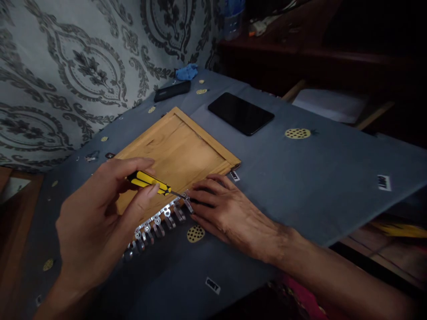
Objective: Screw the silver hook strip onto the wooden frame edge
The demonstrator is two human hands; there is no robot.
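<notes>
My left hand [96, 209] is closed around the yellow and black handle of a screwdriver [151, 181]. The screwdriver's thin shaft points right, and its tip meets the right end of a metal hook rail [156, 221]. Several silver hooks hang along this rail, which lies at the near edge of a wooden framed board [187, 138]. At that same right end, my right hand [227, 209] has its fingers bent over the board's edge and the last hook, holding them. The fingertips partly hide the rail there. My left hand covers the board's left corner.
A black phone [240, 113] lies beyond the board on the blue tablecloth [316, 178]. Further back are a dark slim case [172, 91] and a crumpled blue cloth or glove [187, 72]. Small metal pieces [91, 157] lie at left. An open drawer [333, 104] stands at right.
</notes>
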